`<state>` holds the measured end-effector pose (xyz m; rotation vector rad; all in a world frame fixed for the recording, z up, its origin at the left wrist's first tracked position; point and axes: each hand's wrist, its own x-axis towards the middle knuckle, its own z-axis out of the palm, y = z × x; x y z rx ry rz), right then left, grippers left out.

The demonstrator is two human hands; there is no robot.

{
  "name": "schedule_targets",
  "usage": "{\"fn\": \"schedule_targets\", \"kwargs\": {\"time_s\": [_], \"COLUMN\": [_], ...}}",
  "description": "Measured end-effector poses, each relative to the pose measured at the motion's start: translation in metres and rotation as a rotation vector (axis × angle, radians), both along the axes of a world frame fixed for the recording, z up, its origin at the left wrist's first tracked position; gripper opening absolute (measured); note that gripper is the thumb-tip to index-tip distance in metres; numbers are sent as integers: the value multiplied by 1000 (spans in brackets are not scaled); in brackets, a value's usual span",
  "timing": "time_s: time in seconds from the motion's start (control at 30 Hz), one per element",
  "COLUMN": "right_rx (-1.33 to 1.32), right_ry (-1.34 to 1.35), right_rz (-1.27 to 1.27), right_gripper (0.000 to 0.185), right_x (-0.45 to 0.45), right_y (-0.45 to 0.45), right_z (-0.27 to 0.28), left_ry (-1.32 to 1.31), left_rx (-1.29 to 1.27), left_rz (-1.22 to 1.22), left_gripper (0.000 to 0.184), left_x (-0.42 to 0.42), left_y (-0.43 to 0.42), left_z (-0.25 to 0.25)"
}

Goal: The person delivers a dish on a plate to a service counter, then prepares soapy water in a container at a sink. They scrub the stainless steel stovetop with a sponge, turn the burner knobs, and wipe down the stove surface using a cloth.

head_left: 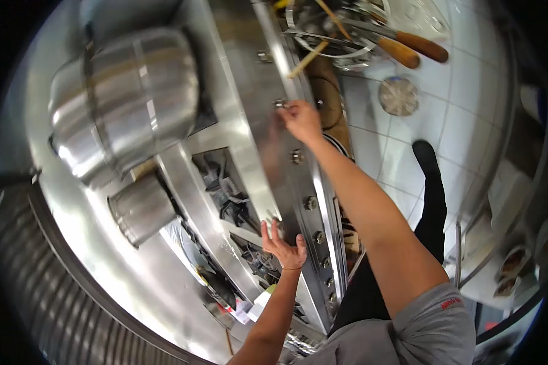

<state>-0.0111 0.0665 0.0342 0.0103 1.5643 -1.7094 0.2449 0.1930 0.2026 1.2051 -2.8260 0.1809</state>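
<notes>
My right hand (301, 121) reaches to the steel front panel of a stove, its fingers closed around a control knob (279, 104). Lower in the view, my left hand (283, 246) has its fingers spread at the top edge of that panel; something small and shiny by its fingertips is too blurred to name. Between the hands sits another knob (296, 156). Beside my left hand are burner grates, one (222, 182) up and to its left and another (256, 255) closer.
A large steel pot (125, 97) and a smaller pot (143, 208) stand on the left. Wooden-handled utensils (399, 53) lie at the upper right above the tiled floor (469, 134). A round clear object (399, 96) is nearby. More knobs (310, 202) line the panel.
</notes>
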Motion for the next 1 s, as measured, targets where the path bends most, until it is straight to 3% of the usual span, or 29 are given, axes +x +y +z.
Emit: {"fn": "schedule_targets", "kwargs": {"time_s": [0.03, 0.1, 0.13, 0.17, 0.3, 0.37, 0.53, 0.6, 0.73, 0.77, 0.8, 0.87, 0.93, 1.0], "right_rx": [123, 73, 88, 158, 280, 266, 222, 181, -45, -124, -121, -404, -607, -710], "right_ry": [125, 86, 47, 107, 206, 245, 430, 471, 697, 761, 817, 848, 837, 888], "right_rz": [3, 38, 37, 71, 207, 260, 470, 564, 627, 650, 752, 840, 1097, 1432], "right_gripper": [48, 53, 52, 50, 47, 43, 36, 32, 24, 22, 19, 15, 13, 13], "right_x": [8, 11, 20, 10, 31, 40, 61, 76, 125, 146, 172, 245, 329, 402], "right_y": [1, 30, 44, 74, 161, 196, 239, 242, 219, 215, 205, 190, 191, 197], "right_z": [-11, -18, -38, -13, -42, -26, 70, 111, 172, 189, 222, 273, 340, 360], "left_ry": [14, 30, 52, 63, 110, 115, 489, 769, 924, 995, 960, 1241, 1336, 1388], "left_rx": [-4, -21, -17, -15, 7, 32, 176, 384, 772, 881, 823, 695, 781, 720], "left_rz": [5, -3, 6, 10, 22, 43, 198, 117, 278, 464, 576, 634, 925, 1046], "left_gripper": [71, 70, 69, 70, 72, 71, 54, 42, 27, 26, 27, 36, 45, 55], "left_x": [-1, 0, 0, 0, 3, 5, 11, 41, 143, 169, 201, 267, 316, 356], "left_y": [0, 0, 0, -1, -2, -1, 33, 67, 167, 187, 203, 232, 246, 251], "left_z": [1, 2, 4, 4, 6, 11, 48, 58, 68, 73, 66, 32, 57, 66]}}
